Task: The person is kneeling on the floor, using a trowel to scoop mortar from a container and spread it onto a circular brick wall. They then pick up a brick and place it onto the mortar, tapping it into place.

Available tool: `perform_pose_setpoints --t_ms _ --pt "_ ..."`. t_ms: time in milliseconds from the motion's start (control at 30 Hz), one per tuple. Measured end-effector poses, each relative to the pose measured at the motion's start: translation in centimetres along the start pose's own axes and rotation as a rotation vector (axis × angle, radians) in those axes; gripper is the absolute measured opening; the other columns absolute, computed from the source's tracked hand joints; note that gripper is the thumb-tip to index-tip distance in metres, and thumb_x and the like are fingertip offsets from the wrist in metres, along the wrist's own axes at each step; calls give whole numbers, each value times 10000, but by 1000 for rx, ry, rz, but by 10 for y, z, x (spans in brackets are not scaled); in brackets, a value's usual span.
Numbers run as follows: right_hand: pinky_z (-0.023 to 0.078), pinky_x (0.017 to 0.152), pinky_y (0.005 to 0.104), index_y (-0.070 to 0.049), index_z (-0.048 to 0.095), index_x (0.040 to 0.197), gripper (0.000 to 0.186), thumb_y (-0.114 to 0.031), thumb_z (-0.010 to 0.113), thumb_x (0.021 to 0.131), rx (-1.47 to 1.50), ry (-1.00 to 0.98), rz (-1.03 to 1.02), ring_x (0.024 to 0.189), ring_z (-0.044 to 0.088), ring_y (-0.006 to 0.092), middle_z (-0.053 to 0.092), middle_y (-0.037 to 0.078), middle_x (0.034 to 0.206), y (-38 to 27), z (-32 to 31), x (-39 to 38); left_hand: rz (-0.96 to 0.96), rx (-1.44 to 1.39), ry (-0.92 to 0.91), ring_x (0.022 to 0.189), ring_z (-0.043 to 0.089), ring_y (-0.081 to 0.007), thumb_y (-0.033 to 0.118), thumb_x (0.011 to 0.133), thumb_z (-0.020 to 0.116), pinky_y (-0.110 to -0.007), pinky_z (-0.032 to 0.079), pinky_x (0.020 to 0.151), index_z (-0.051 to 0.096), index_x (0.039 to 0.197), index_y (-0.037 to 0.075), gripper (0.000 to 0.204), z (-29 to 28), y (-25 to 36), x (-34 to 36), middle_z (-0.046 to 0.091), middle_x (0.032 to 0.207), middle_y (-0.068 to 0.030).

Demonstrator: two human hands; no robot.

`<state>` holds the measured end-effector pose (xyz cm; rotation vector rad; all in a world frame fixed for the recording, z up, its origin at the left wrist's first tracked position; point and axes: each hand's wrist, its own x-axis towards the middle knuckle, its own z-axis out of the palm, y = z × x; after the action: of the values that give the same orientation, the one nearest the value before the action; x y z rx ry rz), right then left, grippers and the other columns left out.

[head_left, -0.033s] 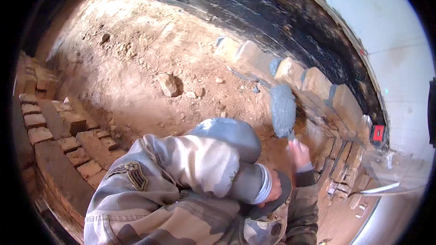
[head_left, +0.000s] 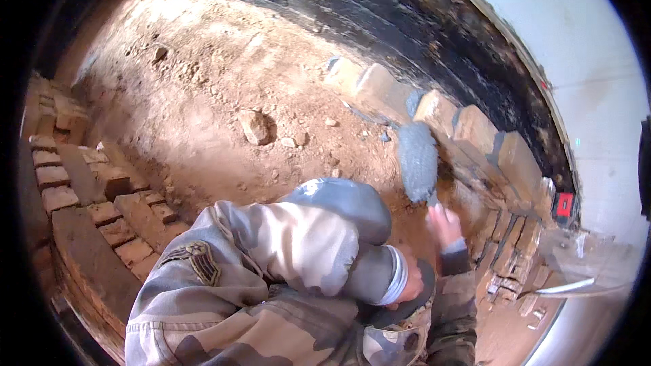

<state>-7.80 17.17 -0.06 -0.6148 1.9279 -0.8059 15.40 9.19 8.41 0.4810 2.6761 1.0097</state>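
My right hand (head_left: 445, 225) grips the handle of a trowel (head_left: 417, 161) whose blade carries a thick layer of grey mortar. The blade is held up next to a row of tan bricks (head_left: 475, 129) laid along the foot of a black wall (head_left: 380, 20). My left arm, in a camouflage sleeve, folds across my body. My left hand (head_left: 409, 283) lies against the rim of a dark round object (head_left: 424, 293) near my lap. Its fingers are hidden.
Reddish dirt ground (head_left: 203, 74) stretches to the left, with a loose stone (head_left: 255, 126) on it. Stacked red bricks (head_left: 88, 190) lie at the left edge. A small red device (head_left: 564, 205) sits at the row's right end, beside a pale wall (head_left: 576, 47).
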Motion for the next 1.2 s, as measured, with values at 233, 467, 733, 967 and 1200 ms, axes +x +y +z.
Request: perform_pose_setpoints --t_ms 233,467,733,967,1200 --pt "313 416 234 -86 600 864 392 -428 493 1021 -40 -295 35 511 429 67 491 -32 633 -75 102 94 139 -242 670 913 621 -361 306 770 727 -474 520 774 569 1056 -2 449 -24 -18 -36 606 948 -161" --pt "304 378 263 -108 546 818 336 -401 589 975 -54 -437 30 432 396 87 492 -21 604 -137 209 175 116 -349 887 964 600 -374 294 790 711 -464 516 813 564 1111 -6 463 -45 -35 -82 589 1014 -185" --pt "520 748 445 -51 650 1017 226 -215 687 867 -815 21 -687 843 648 413 684 207 878 -227 280 243 38 -422 919 944 586 -389 284 786 713 -473 503 805 530 1106 -25 482 -59 -46 -133 536 1060 -210" --pt "551 702 415 -47 617 1143 233 -133 582 929 -604 15 -971 779 687 335 694 168 900 -195 295 237 60 -425 994 949 574 -395 267 776 719 -470 495 791 535 1052 -13 434 -56 -51 -146 530 1018 -206" --pt "451 399 331 -56 569 930 125 -174 558 970 214 -425 -97 462 532 146 564 33 642 -198 405 210 -5 -297 1021 933 582 -364 262 783 717 -443 497 812 555 1094 -10 444 -54 -40 -147 553 996 -176"
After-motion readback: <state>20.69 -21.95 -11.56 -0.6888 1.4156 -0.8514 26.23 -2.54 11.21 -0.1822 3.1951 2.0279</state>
